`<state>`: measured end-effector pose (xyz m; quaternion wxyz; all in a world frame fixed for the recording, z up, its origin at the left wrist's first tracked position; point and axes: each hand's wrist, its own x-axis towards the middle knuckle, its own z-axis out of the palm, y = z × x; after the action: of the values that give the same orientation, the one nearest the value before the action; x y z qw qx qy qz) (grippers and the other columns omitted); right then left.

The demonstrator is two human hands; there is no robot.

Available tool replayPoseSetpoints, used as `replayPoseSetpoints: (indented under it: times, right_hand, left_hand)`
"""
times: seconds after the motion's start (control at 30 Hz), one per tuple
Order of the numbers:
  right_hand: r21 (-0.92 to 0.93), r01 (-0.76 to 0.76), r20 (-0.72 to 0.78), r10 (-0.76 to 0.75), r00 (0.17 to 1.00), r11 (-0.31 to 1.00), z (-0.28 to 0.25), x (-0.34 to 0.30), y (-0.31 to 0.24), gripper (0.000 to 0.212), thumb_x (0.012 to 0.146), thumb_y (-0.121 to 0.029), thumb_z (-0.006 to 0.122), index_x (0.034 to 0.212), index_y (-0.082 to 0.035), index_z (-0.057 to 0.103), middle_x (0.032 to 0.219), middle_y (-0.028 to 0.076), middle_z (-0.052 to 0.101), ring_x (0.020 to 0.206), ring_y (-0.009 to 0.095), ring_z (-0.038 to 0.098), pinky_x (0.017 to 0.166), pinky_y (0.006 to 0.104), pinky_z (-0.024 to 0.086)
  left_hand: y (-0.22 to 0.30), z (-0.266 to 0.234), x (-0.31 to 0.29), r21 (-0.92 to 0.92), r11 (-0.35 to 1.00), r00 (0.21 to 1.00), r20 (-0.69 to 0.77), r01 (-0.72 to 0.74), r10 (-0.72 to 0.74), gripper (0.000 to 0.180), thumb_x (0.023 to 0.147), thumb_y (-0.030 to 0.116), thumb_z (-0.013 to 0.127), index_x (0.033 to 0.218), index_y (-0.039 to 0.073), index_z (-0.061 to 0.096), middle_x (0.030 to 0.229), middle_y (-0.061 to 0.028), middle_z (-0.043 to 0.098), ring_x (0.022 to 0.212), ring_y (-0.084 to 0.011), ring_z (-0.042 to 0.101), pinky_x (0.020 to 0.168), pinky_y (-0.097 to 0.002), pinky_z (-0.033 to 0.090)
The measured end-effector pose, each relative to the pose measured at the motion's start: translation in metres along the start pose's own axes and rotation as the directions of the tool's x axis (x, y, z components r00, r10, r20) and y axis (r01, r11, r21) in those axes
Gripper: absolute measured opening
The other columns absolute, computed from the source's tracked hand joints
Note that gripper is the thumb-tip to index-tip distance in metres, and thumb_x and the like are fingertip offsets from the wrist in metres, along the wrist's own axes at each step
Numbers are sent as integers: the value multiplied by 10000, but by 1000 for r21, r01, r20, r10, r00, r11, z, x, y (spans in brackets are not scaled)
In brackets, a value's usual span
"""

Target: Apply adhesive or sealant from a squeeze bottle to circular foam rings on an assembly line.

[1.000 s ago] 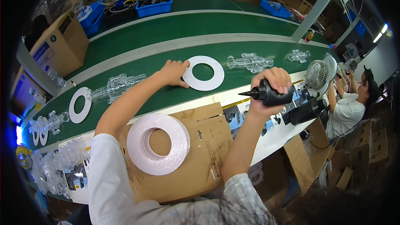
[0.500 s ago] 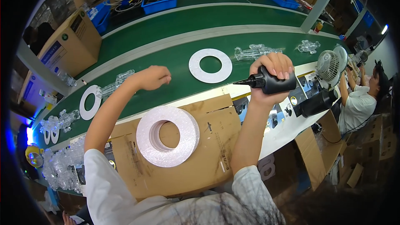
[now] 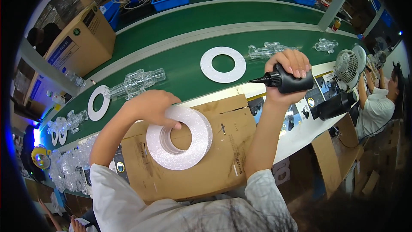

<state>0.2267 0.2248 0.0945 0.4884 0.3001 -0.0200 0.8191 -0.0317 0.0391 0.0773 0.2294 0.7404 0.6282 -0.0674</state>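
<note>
My right hand (image 3: 288, 63) is wrapped round a black squeeze bottle (image 3: 297, 82); its thin pointed nozzle faces left, above the white bench edge. A stack of thick white rings (image 3: 180, 162) with a glittery, bubbled surface rests on a flat cardboard sheet (image 3: 227, 159) before me. At the stack's upper left, my left hand (image 3: 151, 106) grips the top ring, thumb on its face by the hole and fingers over the outer edge. Some of those fingers are partly hidden. Beyond the stack, a single white ring (image 3: 207, 64) lies flat on the green belt (image 3: 180, 75).
Clear plastic-wrapped parts (image 3: 139, 82) and another white ring (image 3: 98, 103) lie along the belt. More wrapped parts (image 3: 71, 167) are heaped at left. On the right are a small fan (image 3: 346, 66), a black cylindrical object (image 3: 332, 106), an open carton (image 3: 328, 159) and a seated co-worker (image 3: 375, 107).
My left hand has come down from above the belt onto the ring stack and taken hold of its top ring. My right hand still holds the bottle. The whole view has shifted slightly.
</note>
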Motion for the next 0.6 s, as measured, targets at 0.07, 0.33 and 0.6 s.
replayPoseSetpoints:
  times: [0.07, 0.33, 0.6]
  right_hand:
    - [5, 7, -3, -7, 1000, 1000, 1, 1, -1, 194, 818, -59, 536, 646, -135, 489, 541, -39, 466, 515, 94, 452, 562, 236, 405]
    - [15, 138, -1, -138, 990, 990, 13, 2, -24, 200, 748, 7, 571, 633, -124, 473, 550, -36, 439, 513, 80, 470, 558, 225, 407]
    - [84, 321, 115, -329, 937, 943, 23, -12, -65, 191, 819, -42, 535, 659, -121, 468, 578, -25, 459, 531, 92, 511, 570, 236, 422]
  left_hand:
    - [-15, 8, 10, -6, 999, 979, -196, -51, 49, 650, 863, 491, 677, 1227, -44, 621, 1193, -230, 657, 1104, -380, 634, 950, -433, 509]
    - [-37, -15, 193, -42, 994, 891, -449, -99, 70, 583, 804, 396, 716, 1186, -34, 618, 1063, -251, 679, 1007, -388, 656, 858, -455, 528]
    - [0, -24, 339, -15, 999, 818, -575, -41, 25, 674, 719, 410, 837, 1179, -29, 616, 1052, -233, 670, 1046, -377, 650, 888, -461, 538]
